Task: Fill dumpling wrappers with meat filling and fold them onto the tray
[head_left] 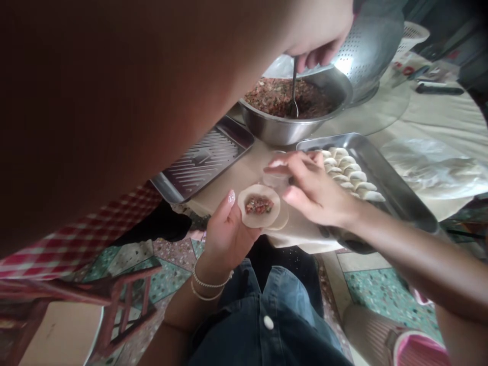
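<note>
The left hand (pixel 224 231) cupped a filled round wrapper (pixel 259 206) in its palm at the worktop (pixel 244 173) edge, the right hand (pixel 314 190) lay open just beside it, fingertips over a small clear cup (pixel 275 179), a tray (pixel 404 188) of folded dumplings (pixel 351 173) behind, and a co-worker's hand (pixel 320 38) gripped a spoon (pixel 294 86) in the filling bowl (pixel 282 129).

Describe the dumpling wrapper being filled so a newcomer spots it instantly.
Start at the steel bowl of filling, then look straight below it. There the left hand cups a round wrapper. Unlike the folded dumplings on the tray, it lies open with filling in its middle.
</note>
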`<state>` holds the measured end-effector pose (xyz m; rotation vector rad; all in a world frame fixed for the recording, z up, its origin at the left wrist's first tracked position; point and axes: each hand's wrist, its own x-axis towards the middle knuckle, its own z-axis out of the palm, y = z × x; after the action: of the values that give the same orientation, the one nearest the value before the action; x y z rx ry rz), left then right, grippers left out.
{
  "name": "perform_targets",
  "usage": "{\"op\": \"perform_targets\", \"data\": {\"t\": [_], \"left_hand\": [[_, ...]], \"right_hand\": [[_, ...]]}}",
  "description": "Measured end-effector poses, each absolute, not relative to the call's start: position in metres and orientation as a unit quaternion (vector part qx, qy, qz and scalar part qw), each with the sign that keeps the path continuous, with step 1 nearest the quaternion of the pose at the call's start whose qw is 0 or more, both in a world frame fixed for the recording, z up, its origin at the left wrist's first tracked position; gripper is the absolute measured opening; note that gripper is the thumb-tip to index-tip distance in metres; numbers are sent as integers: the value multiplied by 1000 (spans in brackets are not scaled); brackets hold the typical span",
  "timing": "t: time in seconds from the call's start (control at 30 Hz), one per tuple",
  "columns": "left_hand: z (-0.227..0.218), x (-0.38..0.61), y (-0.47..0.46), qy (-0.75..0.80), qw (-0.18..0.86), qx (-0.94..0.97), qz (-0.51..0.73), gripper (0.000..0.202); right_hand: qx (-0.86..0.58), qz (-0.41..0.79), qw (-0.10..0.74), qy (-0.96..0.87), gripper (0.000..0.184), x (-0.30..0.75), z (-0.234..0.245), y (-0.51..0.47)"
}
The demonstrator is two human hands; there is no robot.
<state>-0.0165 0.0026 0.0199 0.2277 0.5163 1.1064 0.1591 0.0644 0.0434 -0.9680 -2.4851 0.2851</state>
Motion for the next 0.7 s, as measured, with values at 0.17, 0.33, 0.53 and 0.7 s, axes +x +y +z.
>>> {"op": "perform_targets", "data": {"t": [0.17, 0.33, 0.53, 0.7], "left_hand": [[23, -9, 2, 216, 839, 100, 490, 53], [23, -7, -1, 191, 849, 115, 480, 57], [22, -9, -1, 210, 840, 88, 493, 53], [28, -10, -1, 219, 837, 84, 494, 57]], "right_hand": [[-270, 125, 260, -919, 62, 153, 43, 29], [-226, 130, 286, -922, 58, 155, 33, 14], [-216, 75, 297, -927, 54, 158, 24, 4], [-176, 5, 330, -927, 46, 159, 20, 0]]}}
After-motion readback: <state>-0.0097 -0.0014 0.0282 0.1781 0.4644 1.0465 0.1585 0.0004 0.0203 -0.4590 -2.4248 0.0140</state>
